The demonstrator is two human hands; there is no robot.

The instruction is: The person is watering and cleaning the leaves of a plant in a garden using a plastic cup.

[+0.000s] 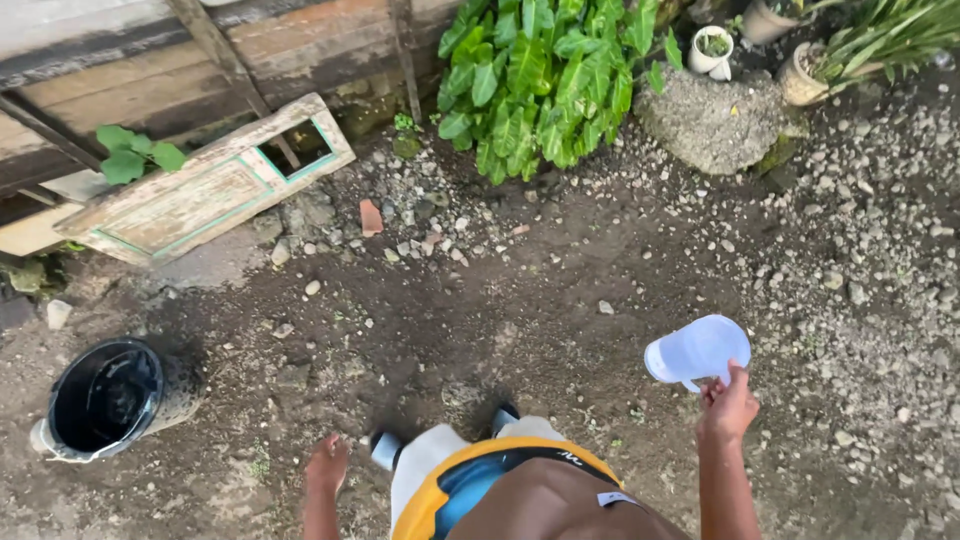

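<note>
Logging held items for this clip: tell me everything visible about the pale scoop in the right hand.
The scoop is a pale bluish-white, plastic-looking cup with a short handle at its lower edge. The right hand pinches that handle with its fingertips, holding the scoop in the air above dark, stony soil. It lies tilted on its side. Whether anything is inside cannot be made out.

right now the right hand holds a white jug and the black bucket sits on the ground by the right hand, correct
Not quite. The right hand does hold the white jug, but the head view shows the black bucket on the ground on the other side, nearer the left hand.
</note>
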